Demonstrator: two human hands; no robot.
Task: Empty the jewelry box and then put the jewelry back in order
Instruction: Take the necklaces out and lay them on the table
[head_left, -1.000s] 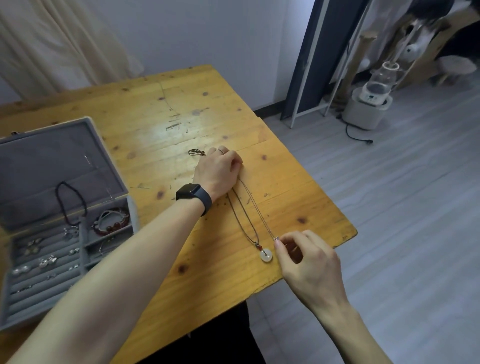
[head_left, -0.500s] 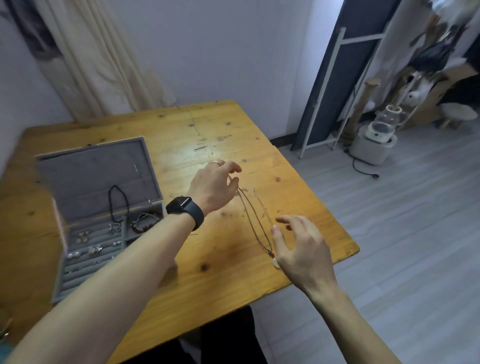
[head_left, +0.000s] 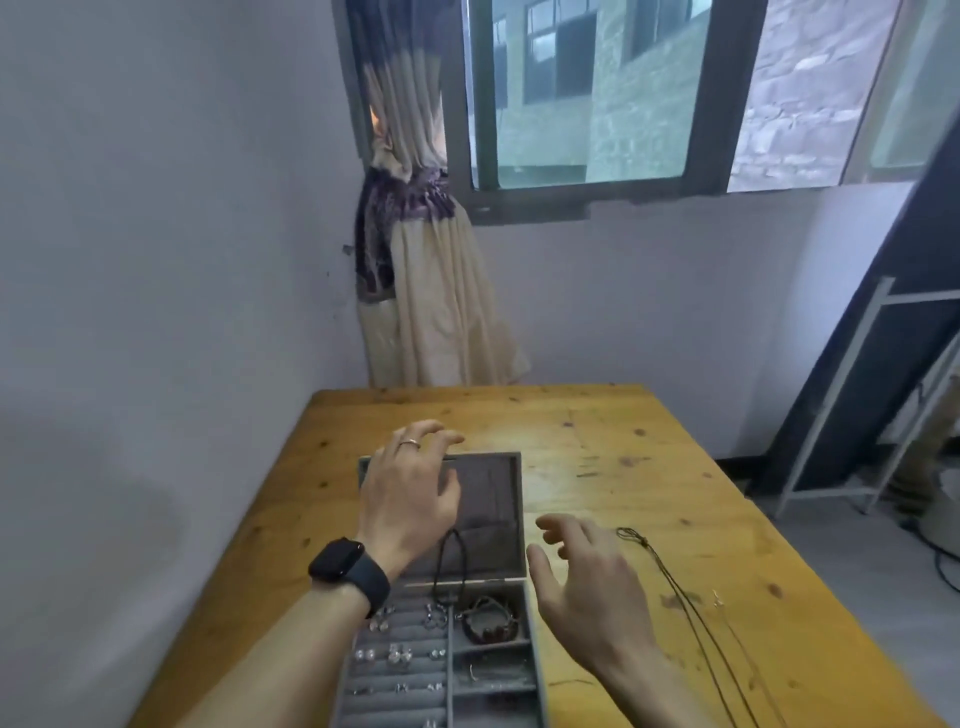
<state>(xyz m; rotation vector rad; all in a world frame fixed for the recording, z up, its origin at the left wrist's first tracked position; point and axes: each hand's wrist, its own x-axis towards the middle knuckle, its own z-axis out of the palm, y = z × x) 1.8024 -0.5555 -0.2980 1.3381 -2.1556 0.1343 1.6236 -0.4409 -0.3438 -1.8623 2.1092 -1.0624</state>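
My wooden desk (head_left: 649, 467) fills a white corner, window (head_left: 587, 93) at twelve o'clock; left hand (head_left: 410, 493), right hand (head_left: 587, 592): fingers spread, empty.

A wooden worktop (head_left: 597, 431) stands in a corner of pale walls (head_left: 156, 234), with a tied-back cream curtain (head_left: 441, 312) at the far window (head_left: 597, 93), a white metal rack (head_left: 852, 395) on the right and grey floor (head_left: 883, 582).

My left grip (head_left: 410, 499) hovers over the lid of the gray jewelry box (head_left: 498, 519), fingers spread. My right grip (head_left: 587, 587) holds nothing, just beside the box. A black necklace (head_left: 675, 587) lies on the tabletop (head_left: 623, 441) near it.
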